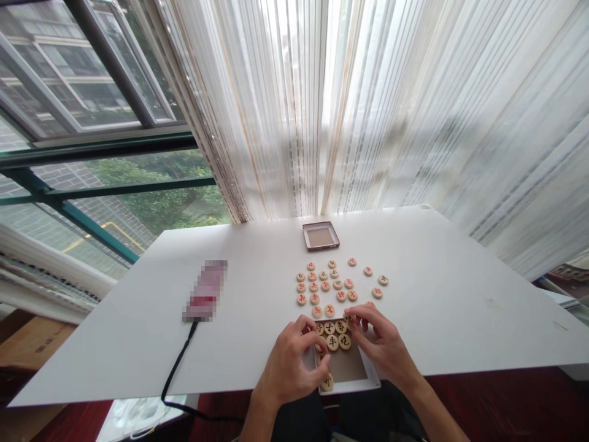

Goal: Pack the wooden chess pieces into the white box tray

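A shallow white-rimmed box (354,386) lies at the table's front edge, with several round wooden Chinese chess pieces (332,342) bearing black characters set in rows inside. My left hand (292,356) hovers over the box's left side, fingers curved and thumb apart from the index finger; it partly hides the pieces there. One piece (327,382) shows below its thumb. At the box's far right corner, my right hand (380,334) pinches a black-marked chess piece (350,317) between thumb and fingers.
Loose chess pieces (326,285), red and black, are spread beyond the box. Farther back sits a brown-edged box lid (321,236). To the left, a blurred-out phone-like object (205,291) has a black cable (177,359) running off the white table (248,270). Curtains and a window stand behind.
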Demonstrator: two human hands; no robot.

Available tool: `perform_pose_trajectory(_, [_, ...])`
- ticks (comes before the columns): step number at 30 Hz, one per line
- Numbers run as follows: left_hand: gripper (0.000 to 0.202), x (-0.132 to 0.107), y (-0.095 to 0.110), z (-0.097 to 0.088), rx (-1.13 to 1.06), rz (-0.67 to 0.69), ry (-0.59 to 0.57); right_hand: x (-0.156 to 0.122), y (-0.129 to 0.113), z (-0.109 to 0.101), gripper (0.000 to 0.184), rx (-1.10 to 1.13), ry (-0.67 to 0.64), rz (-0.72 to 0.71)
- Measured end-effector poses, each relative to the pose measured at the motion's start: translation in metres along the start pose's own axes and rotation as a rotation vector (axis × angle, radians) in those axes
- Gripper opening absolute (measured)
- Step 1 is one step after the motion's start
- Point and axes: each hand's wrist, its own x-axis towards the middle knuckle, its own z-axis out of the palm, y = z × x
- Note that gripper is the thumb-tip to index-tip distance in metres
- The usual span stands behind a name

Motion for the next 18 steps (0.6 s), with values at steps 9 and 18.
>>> perform_pose_trajectory(9, [0.007,0.0019,0.0014,-0.0002,-0.052,0.002,0.076,-0.0021,-0.0007,-0.0017,0.033,-0.046,0.021,0.036])
perform_pose_trajectory(18, [0.008,0.0022,-0.0008,0.0020,-0.074,0.007,0.102,-0.0011,0.0008,-0.0008,0.023,-0.015,0.028,-0.005])
